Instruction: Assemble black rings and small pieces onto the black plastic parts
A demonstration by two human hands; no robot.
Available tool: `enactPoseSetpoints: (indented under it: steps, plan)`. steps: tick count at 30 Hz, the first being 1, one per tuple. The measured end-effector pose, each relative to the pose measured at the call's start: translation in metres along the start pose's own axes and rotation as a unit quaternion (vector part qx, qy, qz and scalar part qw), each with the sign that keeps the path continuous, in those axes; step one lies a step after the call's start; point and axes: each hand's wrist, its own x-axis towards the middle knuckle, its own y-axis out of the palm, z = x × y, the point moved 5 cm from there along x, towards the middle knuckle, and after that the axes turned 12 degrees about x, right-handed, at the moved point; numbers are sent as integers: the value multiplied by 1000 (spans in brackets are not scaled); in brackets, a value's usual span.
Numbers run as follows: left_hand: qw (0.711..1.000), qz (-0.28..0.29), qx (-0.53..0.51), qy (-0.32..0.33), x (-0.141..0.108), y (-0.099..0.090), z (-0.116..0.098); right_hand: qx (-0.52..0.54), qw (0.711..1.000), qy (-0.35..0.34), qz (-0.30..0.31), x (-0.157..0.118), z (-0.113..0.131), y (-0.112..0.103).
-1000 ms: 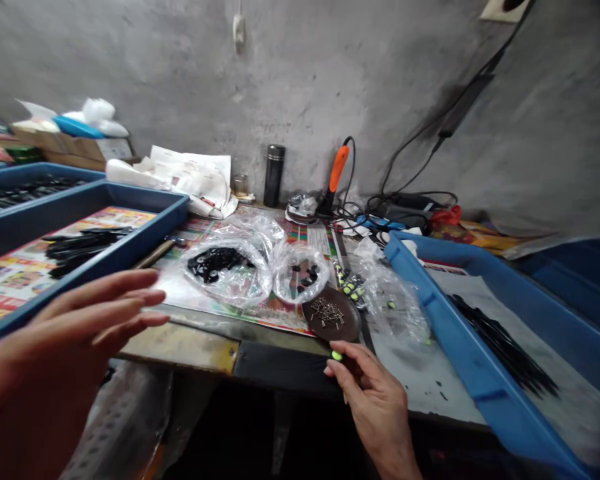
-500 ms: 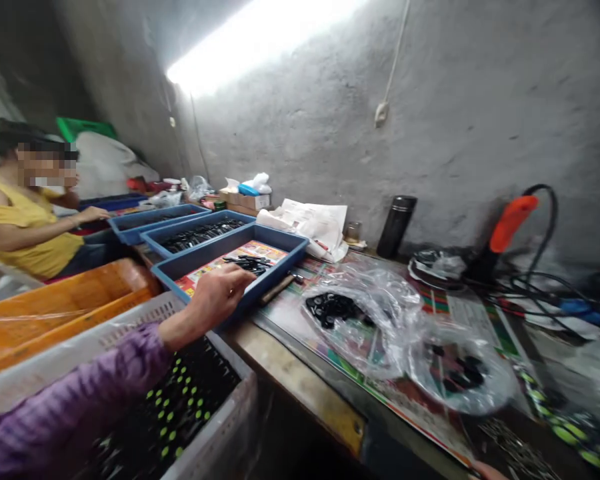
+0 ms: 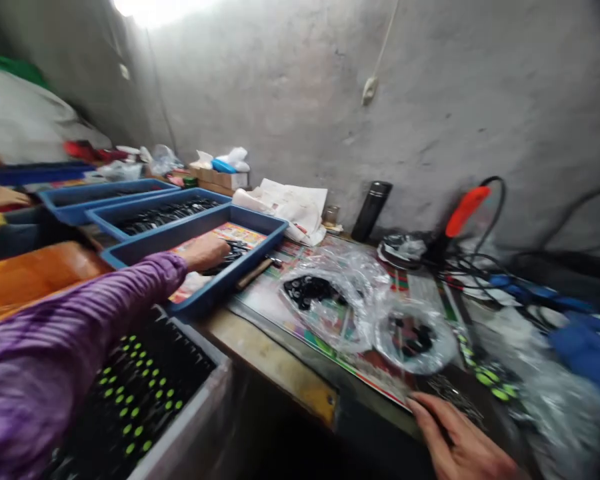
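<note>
Workbench (image 3: 275,357), blue plastic trays (image 3: 230,261), clear bags (image 3: 330,307), black flask (image 3: 371,211)

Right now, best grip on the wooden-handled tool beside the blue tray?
Pinch the wooden handle mid-length from above. It lies along the blue tray's outer wall, which blocks that side, and the plastic bag sits close on the other.

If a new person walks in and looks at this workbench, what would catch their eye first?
The purple sleeve stands out at the lower left, its left hand reaching into a blue plastic tray. Below it, a grey crate holds rows of black pieces with lime-green dots. At the right, an orange-handled tool stands out against the grey wall.
</note>
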Motion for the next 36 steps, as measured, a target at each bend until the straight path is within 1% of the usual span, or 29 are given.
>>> enactPoseSetpoints:
  steps: [2,4,7,11,18,23,27,29,31,33,36]
  plan:
    - [999,10,23,25,7,4,-4,-44,998,-36,-15,10,16,-10]
    - [998,10,38,47,12,7,-8,-69,997,-29,-17,15,22,-17]
    - [997,6,54,57,17,10,-12,-87,996,-10,-14,13,16,-27]
    - [997,7,58,49,20,14,-13,-127,991,10,-40,1,3,-43]
    - [998,25,65,13,19,18,-7,-160,984,67,-25,-7,-19,-55]
    - [995,7,82,-47,15,8,-10,-148,984,100,-27,-6,-29,-69]
    - [991,11,75,-108,8,0,-12,-129,984,123,-23,-14,-29,-78]
    - [989,19,76,-127,5,-5,-11,-117,985,124,-14,-21,-24,-78]
    - [989,30,76,-120,2,-10,-12,-95,988,118,-6,-27,-14,-73]
    - [990,32,73,-115,-1,-17,-15,-67,993,101,6,-29,0,-64]
    - [990,0,47,-133,-9,-30,-20,-34,997,63,25,-23,22,-44]
